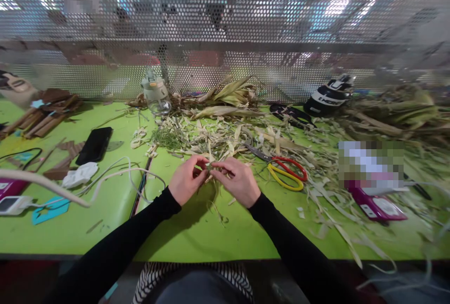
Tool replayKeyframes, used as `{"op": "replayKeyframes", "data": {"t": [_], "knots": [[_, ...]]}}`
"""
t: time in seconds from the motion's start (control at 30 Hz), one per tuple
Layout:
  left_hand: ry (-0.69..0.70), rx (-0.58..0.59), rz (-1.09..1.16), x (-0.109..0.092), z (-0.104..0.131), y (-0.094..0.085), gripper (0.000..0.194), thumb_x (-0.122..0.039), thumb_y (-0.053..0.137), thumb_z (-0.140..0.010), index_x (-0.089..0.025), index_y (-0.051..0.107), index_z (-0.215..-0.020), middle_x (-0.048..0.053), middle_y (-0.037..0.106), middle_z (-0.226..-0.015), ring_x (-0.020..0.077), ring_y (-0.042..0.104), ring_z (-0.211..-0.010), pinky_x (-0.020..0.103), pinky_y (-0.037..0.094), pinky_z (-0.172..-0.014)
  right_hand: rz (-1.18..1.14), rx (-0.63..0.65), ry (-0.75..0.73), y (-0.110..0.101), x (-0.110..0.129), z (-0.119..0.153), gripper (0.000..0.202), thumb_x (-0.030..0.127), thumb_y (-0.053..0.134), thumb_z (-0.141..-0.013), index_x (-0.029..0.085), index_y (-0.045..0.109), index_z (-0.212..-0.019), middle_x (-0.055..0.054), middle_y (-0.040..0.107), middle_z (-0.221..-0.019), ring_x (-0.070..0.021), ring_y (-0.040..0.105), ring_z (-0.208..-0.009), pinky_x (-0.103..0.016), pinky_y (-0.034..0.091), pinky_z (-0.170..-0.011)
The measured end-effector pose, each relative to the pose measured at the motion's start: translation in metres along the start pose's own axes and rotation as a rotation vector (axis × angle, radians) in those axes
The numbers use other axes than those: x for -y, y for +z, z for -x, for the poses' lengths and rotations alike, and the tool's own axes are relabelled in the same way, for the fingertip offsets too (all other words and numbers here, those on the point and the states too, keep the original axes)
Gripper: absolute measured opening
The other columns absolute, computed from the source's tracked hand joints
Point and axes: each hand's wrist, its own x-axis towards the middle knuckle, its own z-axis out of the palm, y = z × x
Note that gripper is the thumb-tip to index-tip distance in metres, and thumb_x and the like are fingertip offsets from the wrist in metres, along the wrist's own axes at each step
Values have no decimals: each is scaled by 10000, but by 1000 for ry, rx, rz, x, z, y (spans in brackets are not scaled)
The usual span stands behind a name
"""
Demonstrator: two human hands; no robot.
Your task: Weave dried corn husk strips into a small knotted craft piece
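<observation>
My left hand (189,177) and my right hand (236,179) meet fingertip to fingertip over the green table (211,243). Between them they pinch a thin strip of corn husk (211,204), whose loose, curled end hangs down below my fingers. The exact spot of the hold is partly covered by my thumbs. Just beyond my fingers spreads a heap of cut husk scraps (200,136). To the right of my right hand lie scissors (286,172) with one red and one yellow handle loop, their blades among the scraps.
A clear bottle (154,95) and a black bottle (328,96) stand near the perforated metal screen (211,22). Whole husks (234,95) lie at the back. On the left are a phone (94,146) and white cables; on the right, a magenta power strip (376,203).
</observation>
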Motion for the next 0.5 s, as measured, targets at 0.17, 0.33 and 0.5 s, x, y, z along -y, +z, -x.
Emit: {"op": "replayKeyframes", "data": {"t": [0.17,0.33,0.5], "knots": [[-41,9,45,-3,0,1,228,-324,559,-810,-158,563,-967,37,628,-848,96,574,-586,210,460,-538,-113,50,110,2,-4,-1,139,287,599,-814,176,641,-742,-7,557,-652,-110,474,-557,-238,376,-510],[-201,-17,206,-5,-6,-4,187,-317,623,-752,-141,597,-812,7,604,-724,89,525,-590,198,441,-539,-180,168,125,-4,-7,-2,168,312,563,-838,176,590,-743,-1,535,-665,-109,444,-561,-241,348,-511],[-215,-106,377,-2,-12,-13,209,-332,615,-755,-145,538,-808,-21,546,-691,80,503,-604,203,467,-563,-206,314,44,-15,-7,-5,176,305,563,-838,180,584,-717,1,519,-684,-107,419,-569,-241,326,-515]]}}
